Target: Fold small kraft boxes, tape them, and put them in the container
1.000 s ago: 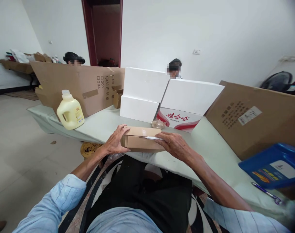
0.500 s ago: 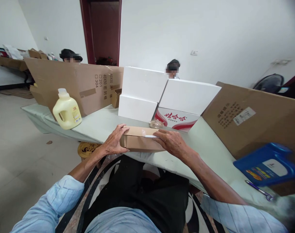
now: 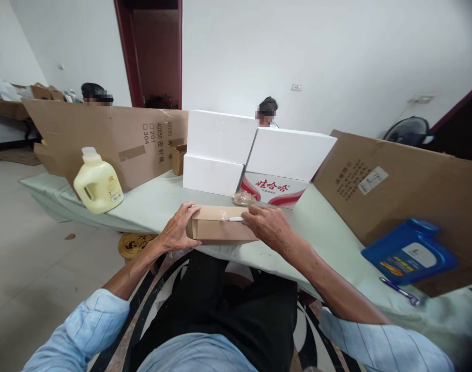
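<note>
A small brown cardboard box [image 3: 226, 229] lies at the table's near edge, right in front of me. My left hand [image 3: 180, 227] grips its left end, thumb on the near side and fingers over the top. A bit of clear tape [image 3: 223, 215] shows on the upper edge. Over the box's right part, my right hand [image 3: 261, 222] is closed on a slim white object [image 3: 236, 219], whose tip points left along that edge. Its other end is hidden in my fingers, so its kind is unclear. Just behind the box sits a roll of brownish tape [image 3: 243, 198].
White boxes [image 3: 220, 137] stand stacked behind, one with red print. Large cardboard sheets [image 3: 138, 134] flank them. A yellow detergent jug [image 3: 100, 181] stands left; a blue jug [image 3: 412, 253] and a purple-handled razor-like tool [image 3: 398, 291] lie right. Two people [image 3: 267, 108] are beyond the boxes.
My view has turned slightly right, so the scene sits further left. Both hands keep their hold, and the white object's tip is a little further right of the clear tape.
</note>
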`<state>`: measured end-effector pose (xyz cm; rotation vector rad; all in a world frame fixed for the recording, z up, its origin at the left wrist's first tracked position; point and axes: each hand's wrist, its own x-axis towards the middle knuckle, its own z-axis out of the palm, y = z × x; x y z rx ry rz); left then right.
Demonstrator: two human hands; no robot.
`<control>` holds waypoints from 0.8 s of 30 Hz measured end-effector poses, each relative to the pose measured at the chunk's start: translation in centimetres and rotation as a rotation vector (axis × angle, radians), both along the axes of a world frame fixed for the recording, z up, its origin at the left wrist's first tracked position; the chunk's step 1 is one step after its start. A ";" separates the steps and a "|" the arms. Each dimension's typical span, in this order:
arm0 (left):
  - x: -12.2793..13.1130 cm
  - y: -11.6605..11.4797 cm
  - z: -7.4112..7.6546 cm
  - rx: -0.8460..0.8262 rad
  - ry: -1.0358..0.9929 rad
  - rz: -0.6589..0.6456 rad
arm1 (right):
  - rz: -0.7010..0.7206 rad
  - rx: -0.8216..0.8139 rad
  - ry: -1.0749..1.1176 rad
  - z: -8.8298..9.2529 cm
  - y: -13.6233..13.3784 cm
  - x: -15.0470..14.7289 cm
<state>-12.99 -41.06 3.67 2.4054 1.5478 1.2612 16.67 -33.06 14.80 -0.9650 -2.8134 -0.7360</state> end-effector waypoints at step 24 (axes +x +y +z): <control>-1.1 -1.0 -1.0 -0.083 0.049 0.097 | -0.236 -0.078 0.790 -16.3 8.7 10.5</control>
